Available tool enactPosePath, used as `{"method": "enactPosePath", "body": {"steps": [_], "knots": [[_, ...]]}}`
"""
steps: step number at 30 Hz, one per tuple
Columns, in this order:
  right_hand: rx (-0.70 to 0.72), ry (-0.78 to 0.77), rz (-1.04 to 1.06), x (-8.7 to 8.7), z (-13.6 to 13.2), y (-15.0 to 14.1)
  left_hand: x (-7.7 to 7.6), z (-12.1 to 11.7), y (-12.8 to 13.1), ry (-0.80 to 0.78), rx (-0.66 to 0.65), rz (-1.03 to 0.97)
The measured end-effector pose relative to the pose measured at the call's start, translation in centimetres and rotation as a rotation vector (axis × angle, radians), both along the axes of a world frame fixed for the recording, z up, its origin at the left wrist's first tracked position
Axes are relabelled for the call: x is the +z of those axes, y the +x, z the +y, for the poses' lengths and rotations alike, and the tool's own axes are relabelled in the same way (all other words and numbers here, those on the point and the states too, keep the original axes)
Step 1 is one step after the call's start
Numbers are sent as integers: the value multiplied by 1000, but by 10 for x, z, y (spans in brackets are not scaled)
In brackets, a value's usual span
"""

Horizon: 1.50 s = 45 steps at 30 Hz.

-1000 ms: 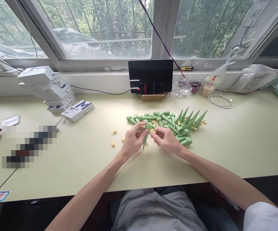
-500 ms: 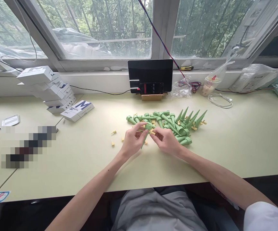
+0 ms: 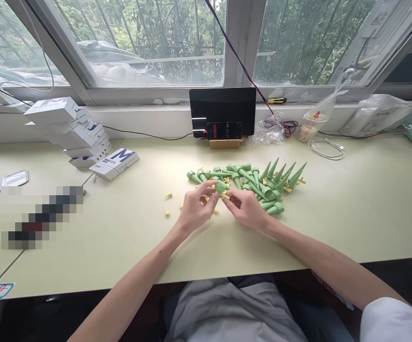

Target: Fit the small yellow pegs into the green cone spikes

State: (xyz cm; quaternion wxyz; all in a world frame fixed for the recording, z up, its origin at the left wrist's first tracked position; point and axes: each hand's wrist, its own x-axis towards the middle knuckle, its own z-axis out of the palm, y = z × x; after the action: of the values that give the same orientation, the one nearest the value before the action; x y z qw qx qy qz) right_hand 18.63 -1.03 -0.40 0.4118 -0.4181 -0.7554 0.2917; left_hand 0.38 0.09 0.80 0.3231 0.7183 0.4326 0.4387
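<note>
green spike (image 3: 219, 188) tipped slightly closer to left palm; left hand (image 3: 196, 208) pinching its capped end, right hand (image 3: 250, 209) pinching yellow piece (image 3: 225, 195) against it, green pile (image 3: 253, 184) just beyond.

Daylight comes through wide sliding windows (image 3: 156, 42) with grey metal frames (image 3: 240, 47); dense green foliage (image 3: 191, 28) and upright bars (image 3: 109, 23) show behind the glass. Below them, a white wall (image 3: 141, 121) runs along the back of a pale yellow-green tabletop (image 3: 120, 237). A seam (image 3: 11, 266) crosses the tabletop at left. Beneath its front edge, the space is dark.
</note>
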Motion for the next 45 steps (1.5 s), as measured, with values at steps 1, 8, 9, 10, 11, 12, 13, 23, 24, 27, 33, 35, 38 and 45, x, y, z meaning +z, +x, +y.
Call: {"method": "enactPosePath", "body": {"steps": [1,8,9,10,11,12,13,23,24,27,33,35,38,45], "knots": [[-2,-1,-2,0,0,0,0,0,0,9,1,0],[-2,-1,-13,0,0,0,0,0,0,-30,-23,-22],[-4,0,-16,0,0,0,1,-1,0,-39,-25,-26],[-6,1,-17,0,1,0,1,-1,0,-44,-26,-30],[-6,1,-15,0,1,0,1,-1,0,-46,-25,-33],[-5,-2,-10,0,0,0,1,-1,0,-45,-24,-35],[-3,-9,-1,0,0,1,0,-1,0,-42,-23,-36],[9,-111,83,3,0,2,-2,0,-1,-28,-25,-39],[7,-121,91,3,0,2,-2,0,-1,-32,-26,-42],[7,-157,105,3,-1,2,-3,0,-1,-36,-31,-62],[16,-218,150,5,-1,2,-5,0,1,-33,-49,-114],[21,-237,166,5,-1,1,-5,0,1,-34,-52,-124],[19,-233,165,4,-1,1,-5,-1,2,-33,-56,-124],[25,-143,124,4,-2,0,-4,-1,1,-4,-55,-97]]}}
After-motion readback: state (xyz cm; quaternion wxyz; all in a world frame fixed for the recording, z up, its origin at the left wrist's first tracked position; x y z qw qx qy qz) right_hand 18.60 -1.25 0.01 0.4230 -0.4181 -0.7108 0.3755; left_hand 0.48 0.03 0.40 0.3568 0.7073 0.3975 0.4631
